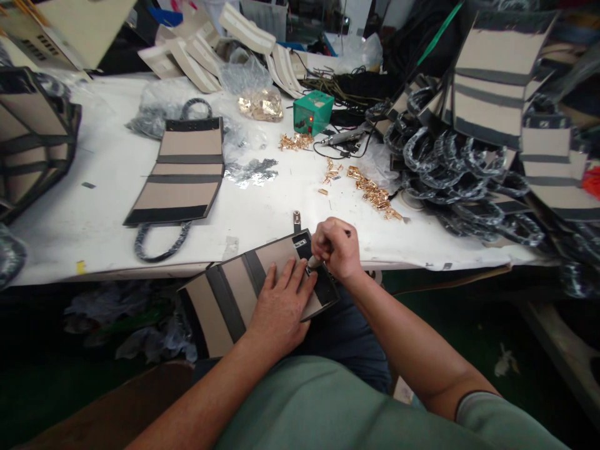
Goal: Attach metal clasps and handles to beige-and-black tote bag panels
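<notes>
A beige and black bag panel (234,284) lies slanted across my lap and the table's front edge. My left hand (284,300) rests flat on its beige lining, fingers stretched toward the black end strip. Closed in a fist, my right hand (340,247) grips a small hand tool (314,261), whose lower end meets that strip near my left fingertips. Most of the tool is hidden in the fist, so its exact kind is unclear. A metal fitting (300,242) shows on the strip, and a short strap with a metal clasp (297,220) sticks out beyond the panel's edge.
Another bag panel with wrapped handles (187,169) lies left on the white table (262,212). Gold-coloured fittings (372,190) are scattered near a green power box (313,112) and a corded tool (344,135). Bag panels with plastic-wrapped handles (450,156) are piled at right.
</notes>
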`<act>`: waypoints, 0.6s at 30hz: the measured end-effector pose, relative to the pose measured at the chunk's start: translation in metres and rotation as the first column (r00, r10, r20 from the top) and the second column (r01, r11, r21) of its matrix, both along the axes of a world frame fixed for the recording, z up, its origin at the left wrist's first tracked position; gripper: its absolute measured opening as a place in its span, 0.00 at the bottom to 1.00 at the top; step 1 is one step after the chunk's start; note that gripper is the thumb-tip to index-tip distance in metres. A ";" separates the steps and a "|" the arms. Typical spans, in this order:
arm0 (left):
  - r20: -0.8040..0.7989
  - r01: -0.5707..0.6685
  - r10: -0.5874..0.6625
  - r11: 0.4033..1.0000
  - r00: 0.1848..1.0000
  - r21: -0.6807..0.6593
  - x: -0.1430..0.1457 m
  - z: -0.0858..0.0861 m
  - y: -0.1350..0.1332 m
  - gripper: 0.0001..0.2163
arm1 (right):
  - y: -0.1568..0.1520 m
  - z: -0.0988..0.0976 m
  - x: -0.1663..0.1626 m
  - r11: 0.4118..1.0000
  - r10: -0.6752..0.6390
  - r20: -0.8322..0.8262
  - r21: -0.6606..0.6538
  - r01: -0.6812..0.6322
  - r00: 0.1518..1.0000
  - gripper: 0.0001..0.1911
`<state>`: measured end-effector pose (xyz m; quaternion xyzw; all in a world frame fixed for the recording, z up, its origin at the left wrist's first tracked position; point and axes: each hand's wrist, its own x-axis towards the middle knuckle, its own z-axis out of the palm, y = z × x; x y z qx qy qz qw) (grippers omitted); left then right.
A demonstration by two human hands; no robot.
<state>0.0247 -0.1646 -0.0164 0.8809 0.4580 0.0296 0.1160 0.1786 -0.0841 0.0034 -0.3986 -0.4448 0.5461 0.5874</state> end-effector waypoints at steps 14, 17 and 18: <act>0.050 -0.050 0.050 0.999 0.997 -0.003 -0.003 -0.004 -0.005 0.41 | -0.012 0.017 -0.006 0.988 0.034 0.309 0.133 -0.079 0.950 0.23; 0.032 -0.043 0.043 0.999 0.999 0.001 -0.003 -0.001 -0.005 0.42 | -0.011 0.014 -0.007 0.986 0.077 0.387 0.108 -0.128 0.919 0.24; 0.028 -0.041 0.041 0.999 0.999 0.001 -0.003 -0.001 -0.004 0.42 | -0.010 0.016 -0.008 0.983 0.098 0.397 0.106 -0.152 0.912 0.24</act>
